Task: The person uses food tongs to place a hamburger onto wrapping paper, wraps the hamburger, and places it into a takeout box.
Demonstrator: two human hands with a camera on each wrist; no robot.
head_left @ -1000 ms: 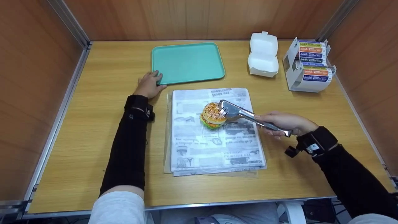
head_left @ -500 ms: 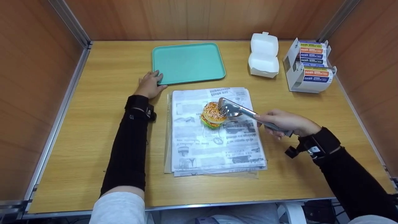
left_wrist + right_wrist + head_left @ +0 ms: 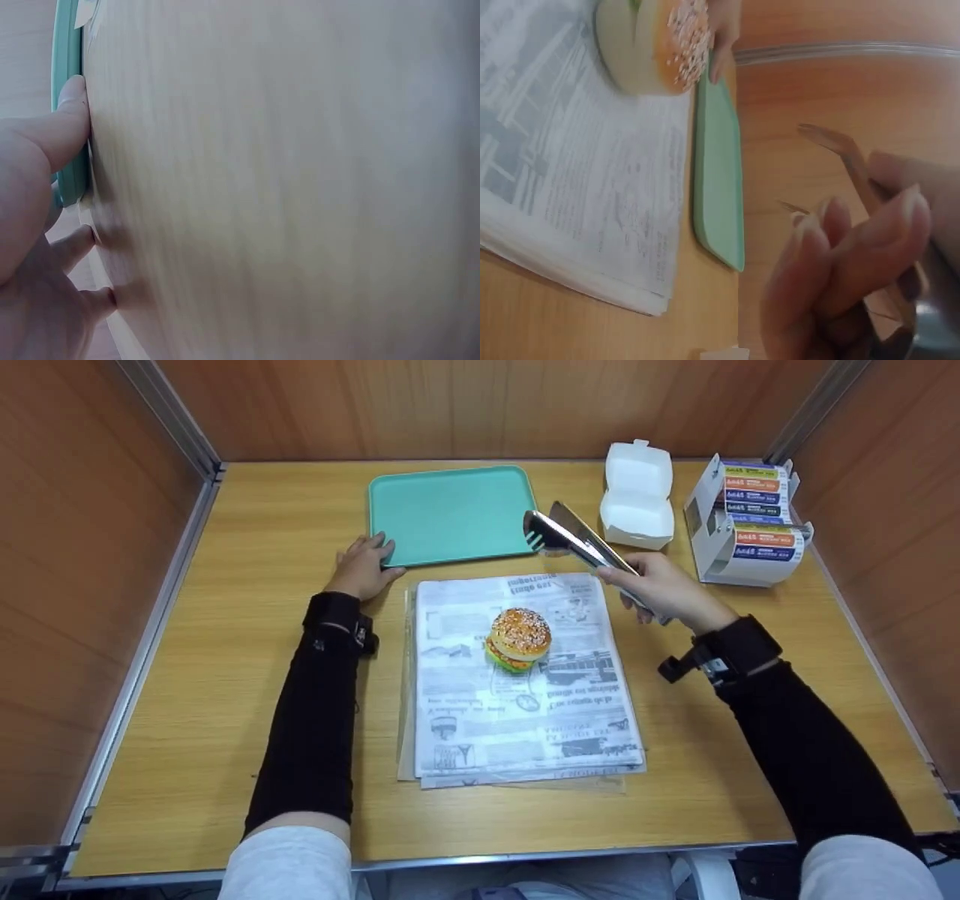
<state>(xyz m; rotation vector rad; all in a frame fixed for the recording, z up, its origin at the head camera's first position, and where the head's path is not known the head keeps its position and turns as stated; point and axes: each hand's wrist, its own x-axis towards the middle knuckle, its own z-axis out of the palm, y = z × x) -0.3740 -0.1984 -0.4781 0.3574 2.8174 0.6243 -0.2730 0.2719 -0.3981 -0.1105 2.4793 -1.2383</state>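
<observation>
My right hand (image 3: 667,589) grips metal tongs (image 3: 574,540), fingers curled round the handles. Raised between the teal tray (image 3: 450,514) and the white box, the tongs have parted jaws with nothing between them. In the right wrist view the fingers (image 3: 840,277) partly cover the tongs. A sesame-bun burger (image 3: 520,634) with a green layer at its bottom sits on newsprint-patterned paper sheets (image 3: 480,735). My left hand (image 3: 361,568) rests at the tray's near left corner; in the left wrist view its thumb (image 3: 69,120) lies against the tray's side and other fingertips touch the table.
An open white clamshell box (image 3: 637,514) stands at the back right. Beside it is a white dispenser (image 3: 750,521) with rolls of coloured labels. Wooden panels (image 3: 487,409) enclose the table's back and sides. Clear sheets show beneath the paper stack.
My right hand has lifted the tongs off the burger and moved them up and away toward the back. The burger stays on the paper. My left hand remains at the tray corner.
</observation>
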